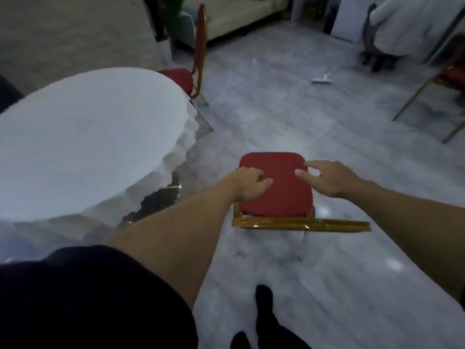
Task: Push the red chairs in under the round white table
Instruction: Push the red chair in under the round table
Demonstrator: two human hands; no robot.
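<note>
A red chair (276, 187) with a gold frame stands on the floor in front of me, to the right of the round white table (88, 137) and apart from it. My left hand (247, 183) has curled fingers at the left edge of the red cushion; blur hides whether it grips. Over the cushion's right edge, my right hand (329, 178) is spread with fingers apart and holds nothing. A second red chair (187, 78) stands at the table's far side, its seat partly under the cloth.
A third red chair (453, 74) stands at the right edge. A small white object (320, 80) lies on the grey floor beyond. A cream sofa (239, 18), a plant (171, 11) and another white-draped table (402, 28) are at the back. My shoe (264, 298) is below.
</note>
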